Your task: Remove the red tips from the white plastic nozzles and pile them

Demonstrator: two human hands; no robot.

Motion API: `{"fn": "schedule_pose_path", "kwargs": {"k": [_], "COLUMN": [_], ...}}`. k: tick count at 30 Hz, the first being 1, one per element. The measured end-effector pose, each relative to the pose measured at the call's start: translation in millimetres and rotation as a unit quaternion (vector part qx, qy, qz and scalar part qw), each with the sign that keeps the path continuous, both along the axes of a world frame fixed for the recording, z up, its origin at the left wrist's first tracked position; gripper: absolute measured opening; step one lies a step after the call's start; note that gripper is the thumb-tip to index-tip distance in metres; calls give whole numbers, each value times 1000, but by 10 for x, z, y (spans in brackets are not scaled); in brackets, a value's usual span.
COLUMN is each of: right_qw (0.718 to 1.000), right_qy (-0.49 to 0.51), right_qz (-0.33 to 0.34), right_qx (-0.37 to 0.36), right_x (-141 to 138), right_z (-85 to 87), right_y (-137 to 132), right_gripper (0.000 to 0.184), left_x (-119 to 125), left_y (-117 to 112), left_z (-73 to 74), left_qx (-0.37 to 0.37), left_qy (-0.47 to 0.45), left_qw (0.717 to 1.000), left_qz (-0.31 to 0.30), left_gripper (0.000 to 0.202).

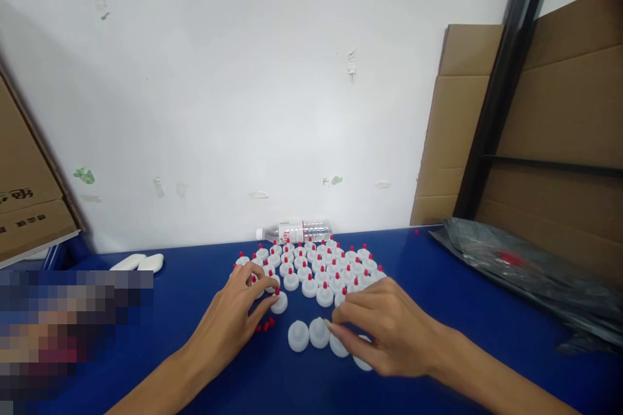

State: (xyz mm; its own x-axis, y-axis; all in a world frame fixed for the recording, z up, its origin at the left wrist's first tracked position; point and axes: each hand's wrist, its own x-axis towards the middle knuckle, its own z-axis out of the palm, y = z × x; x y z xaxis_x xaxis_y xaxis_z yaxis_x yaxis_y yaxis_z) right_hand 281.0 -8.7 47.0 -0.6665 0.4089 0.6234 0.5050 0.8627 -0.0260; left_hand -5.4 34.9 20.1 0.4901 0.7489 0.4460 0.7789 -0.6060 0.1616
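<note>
Several white caps with red tips [316, 267] stand packed together on the blue table [438, 285]. My left hand [233, 321] rests at the group's left edge, fingers curled, pinching a small red tip beside a white cap [280, 302]. Loose red tips [265, 325] lie under that hand. My right hand [384, 331] lies over a row of plain white caps [307, 334] without tips, its fingers bent and touching the rightmost ones.
A plastic water bottle [296, 231] lies against the white wall behind the caps. Two white oblong objects [139, 263] sit at the left. A dark plastic bag [530, 272] lies at the right, before cardboard sheets [559, 123]. Cardboard boxes [26, 201] stand far left.
</note>
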Motion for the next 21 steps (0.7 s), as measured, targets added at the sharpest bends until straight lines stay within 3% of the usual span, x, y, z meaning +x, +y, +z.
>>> {"fn": "schedule_pose_path", "kwargs": {"k": [5,9,14,17,21], "right_qw": [999,999,996,998,999], "right_qy": [10,28,12,18,33], "right_qz": [4,-36,-64,-40,-6], "right_qx": [43,-11,-68,-47,2], "right_x": [-60,-51,-118,-180,-208], "right_z": [-25,28,16,-61,-147], "right_y": [-43,-100,-196,-226,-214], "right_gripper": [26,27,69,57,36], "left_x": [37,88,184,245,278], "left_y": [-61,-194,-443,-536,-545], "left_z": [98,148,113,85,67], "left_qx": [19,101,123,144,174], "left_qy": [-38,-96,-99,-71,-67], "left_qw": [999,987,966,960,960], "left_qz": [-27,-79,-203,-227,-207], "left_gripper": [15,9,23,21,24]}}
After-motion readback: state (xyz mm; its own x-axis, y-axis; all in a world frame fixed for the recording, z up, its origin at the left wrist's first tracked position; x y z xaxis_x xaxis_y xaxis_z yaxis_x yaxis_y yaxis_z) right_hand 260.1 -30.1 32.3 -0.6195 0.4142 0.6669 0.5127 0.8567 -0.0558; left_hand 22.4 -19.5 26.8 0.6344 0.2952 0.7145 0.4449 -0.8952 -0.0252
